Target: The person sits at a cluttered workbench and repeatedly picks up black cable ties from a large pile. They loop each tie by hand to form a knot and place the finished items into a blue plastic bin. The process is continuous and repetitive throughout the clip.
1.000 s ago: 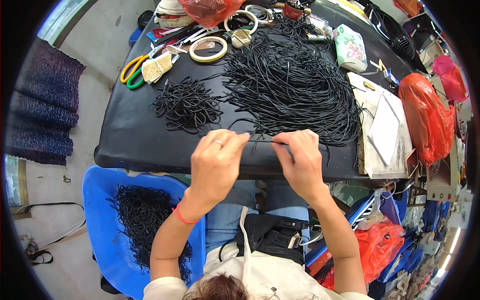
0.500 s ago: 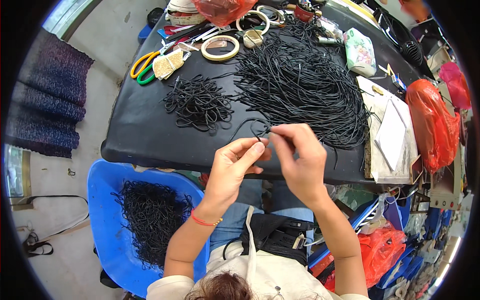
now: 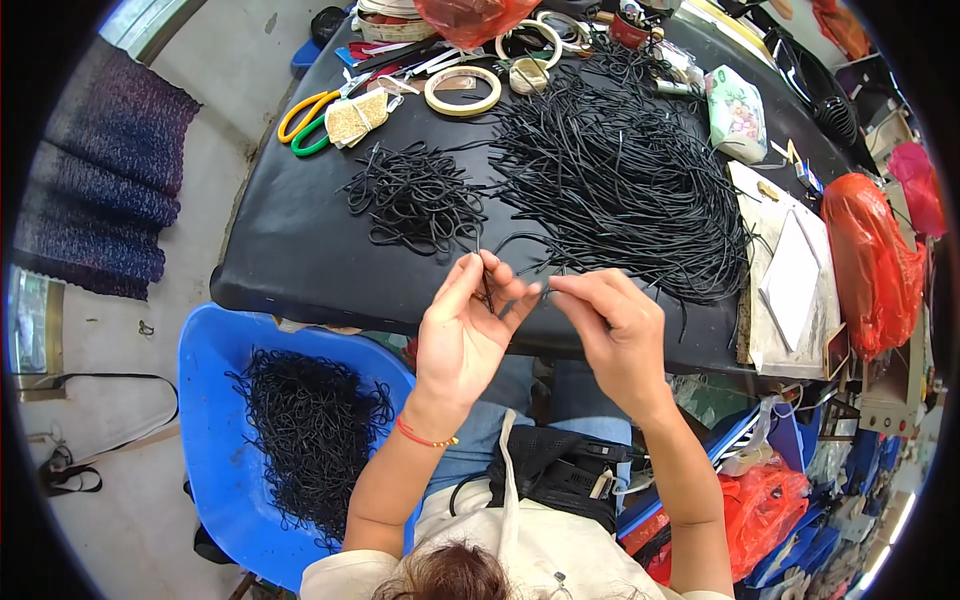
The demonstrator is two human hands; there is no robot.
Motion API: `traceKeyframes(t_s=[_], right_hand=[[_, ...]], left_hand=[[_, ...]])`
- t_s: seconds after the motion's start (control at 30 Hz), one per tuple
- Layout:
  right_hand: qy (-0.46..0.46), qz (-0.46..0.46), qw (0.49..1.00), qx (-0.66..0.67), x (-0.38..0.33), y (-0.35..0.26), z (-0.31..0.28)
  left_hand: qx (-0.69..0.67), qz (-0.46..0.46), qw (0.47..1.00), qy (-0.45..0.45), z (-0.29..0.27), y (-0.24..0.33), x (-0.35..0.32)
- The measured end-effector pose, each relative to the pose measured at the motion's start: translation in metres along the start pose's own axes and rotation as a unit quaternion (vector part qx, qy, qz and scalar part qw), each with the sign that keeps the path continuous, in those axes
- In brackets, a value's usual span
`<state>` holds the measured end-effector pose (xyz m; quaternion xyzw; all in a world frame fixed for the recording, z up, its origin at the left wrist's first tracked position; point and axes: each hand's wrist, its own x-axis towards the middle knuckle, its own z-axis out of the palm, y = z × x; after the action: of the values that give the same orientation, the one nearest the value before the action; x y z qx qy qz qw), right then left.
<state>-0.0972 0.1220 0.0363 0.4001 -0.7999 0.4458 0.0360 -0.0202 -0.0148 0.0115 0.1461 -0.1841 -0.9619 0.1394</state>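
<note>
Over the near edge of the black table, my left hand (image 3: pixel 462 335) is pinched on a thin black cord (image 3: pixel 488 286), its palm turned partly toward me. My right hand (image 3: pixel 612 335) is just to the right, thumb and forefinger pressed together at the cord's other part, though fingers hide much of it. Beyond the left hand is a small tangled heap of looped black cords (image 3: pixel 415 195). A much larger pile of long, straight black cords (image 3: pixel 620 185) spreads across the table to the right of it.
A blue tub (image 3: pixel 215 440) of tangled black cords stands at lower left. Scissors (image 3: pixel 305 118), a tape roll (image 3: pixel 463 92) and a tied yellowish bundle (image 3: pixel 355 118) lie at the back. A tissue pack (image 3: pixel 735 112), a pale board (image 3: pixel 755 330) and a red bag (image 3: pixel 870 265) are rightward.
My hands have moved slightly apart. The left hand has turned its palm more upward, and the right has shifted a little right and down. The whole view has shifted slightly.
</note>
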Motion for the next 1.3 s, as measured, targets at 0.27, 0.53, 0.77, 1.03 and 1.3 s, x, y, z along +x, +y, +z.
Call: traceKeyframes(t_s=[0.27,0.53,0.77,1.03,1.3], right_hand=[[0.019,-0.101,0.992,-0.073,0.003,-0.003,0.004],[-0.002,-0.071,0.99,-0.12,0.0,-0.002,-0.014],[-0.075,-0.047,0.996,-0.018,0.021,-0.007,-0.032],[-0.116,0.244,0.923,0.274,-0.018,-0.002,-0.005],[-0.122,0.196,0.957,0.176,-0.026,-0.021,-0.013]], left_hand=[[0.263,-0.035,0.964,0.006,-0.001,-0.002,-0.006],[0.379,-0.011,0.925,-0.012,0.001,0.006,-0.011],[0.523,0.005,0.832,-0.184,0.003,0.013,-0.023],[0.166,-0.122,0.972,-0.115,-0.003,0.005,-0.024],[0.375,0.037,0.926,-0.02,-0.011,-0.006,-0.019]])
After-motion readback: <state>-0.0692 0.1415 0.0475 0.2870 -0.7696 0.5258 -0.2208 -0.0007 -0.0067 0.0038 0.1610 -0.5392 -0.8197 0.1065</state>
